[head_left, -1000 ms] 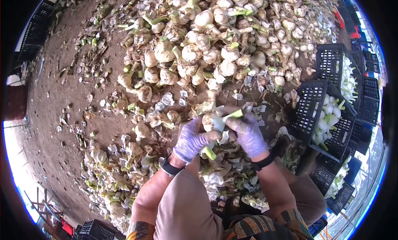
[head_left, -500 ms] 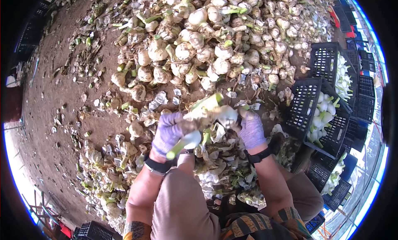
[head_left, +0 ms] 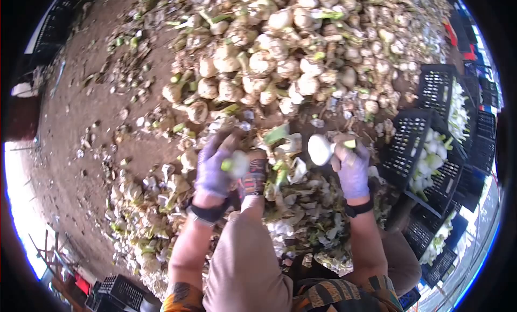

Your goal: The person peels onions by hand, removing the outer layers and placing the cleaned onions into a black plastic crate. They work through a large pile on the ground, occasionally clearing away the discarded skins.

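Note:
My left hand (head_left: 211, 171), in a pale purple glove, is closed around a white onion (head_left: 240, 165) whose cut green stem points toward the palm; motion blurs it. To the right, my gloved right hand (head_left: 353, 171) grips a second peeled white onion (head_left: 320, 150) by its short green stem, bulb pointing left. Between the hands, a loose piece of green-and-white outer skin (head_left: 277, 134) is smeared by motion above the heap of peelings (head_left: 301, 204). My shoe, in a patterned sock or cover (head_left: 254, 174), is just below the left hand's onion.
A large pile of unpeeled onions (head_left: 261, 63) spreads over the dirt floor ahead. Black plastic crates (head_left: 406, 142) holding peeled onions (head_left: 429, 158) stand at my right. More peelings (head_left: 142, 217) lie to the left. Another black crate (head_left: 121, 290) is at the lower left.
My hands have moved apart, the right one going right with a now bare white onion. The outer skin and stem that were between my hands have come away. The view has shifted slightly.

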Action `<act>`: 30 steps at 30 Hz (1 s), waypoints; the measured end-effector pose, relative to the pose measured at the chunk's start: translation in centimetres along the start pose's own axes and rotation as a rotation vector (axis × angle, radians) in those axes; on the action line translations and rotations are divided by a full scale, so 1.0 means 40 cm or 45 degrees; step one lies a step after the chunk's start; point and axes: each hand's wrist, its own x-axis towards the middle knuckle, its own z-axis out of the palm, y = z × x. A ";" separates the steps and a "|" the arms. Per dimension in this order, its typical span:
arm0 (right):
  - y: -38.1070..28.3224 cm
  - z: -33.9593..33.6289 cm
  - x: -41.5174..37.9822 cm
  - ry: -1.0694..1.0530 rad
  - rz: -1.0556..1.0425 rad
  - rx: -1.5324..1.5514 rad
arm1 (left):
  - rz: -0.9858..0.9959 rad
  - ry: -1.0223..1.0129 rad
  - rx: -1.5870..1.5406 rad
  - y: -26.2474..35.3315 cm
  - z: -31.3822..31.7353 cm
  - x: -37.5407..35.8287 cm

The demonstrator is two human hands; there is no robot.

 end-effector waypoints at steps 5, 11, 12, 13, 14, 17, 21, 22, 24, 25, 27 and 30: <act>0.006 0.103 -0.065 -0.616 0.006 -0.470 | -0.442 0.150 -0.387 -0.046 0.144 0.033; -0.052 0.066 -0.091 -0.418 -0.170 -0.683 | -0.181 -0.404 0.263 -0.127 0.121 -0.044; -0.093 0.014 -0.106 -0.199 -0.026 -0.607 | 0.177 -0.388 0.175 -0.122 0.121 -0.045; -0.172 -0.002 -0.129 0.056 -0.053 -0.739 | 0.072 -0.336 0.742 -0.074 0.090 -0.025; -0.213 -0.095 -0.135 0.271 -0.197 -0.907 | 0.432 -0.183 0.974 -0.064 0.042 0.004; -0.356 -0.397 -0.170 0.568 -0.571 -1.072 | 0.731 0.224 1.217 -0.037 -0.087 0.045; -0.467 -0.773 -0.146 0.898 -0.648 -1.687 | 0.421 -0.205 1.811 -0.039 -0.140 0.057; -0.450 -0.745 -0.131 0.890 -0.655 -1.688 | 0.569 -0.262 1.954 -0.064 -0.123 0.055; -0.374 -0.664 -0.106 0.623 -0.662 -1.630 | 0.643 -0.452 2.210 -0.106 -0.113 0.075; -0.320 -0.554 -0.085 0.308 -0.799 -1.564 | 0.647 -0.461 2.206 -0.099 -0.101 0.084; -0.197 -0.314 -0.057 0.246 -0.812 -1.738 | 0.406 -0.502 2.253 -0.076 -0.074 0.091; -0.021 -0.052 -0.038 -0.023 -0.189 -0.661 | 0.400 -0.408 2.225 -0.073 -0.074 0.084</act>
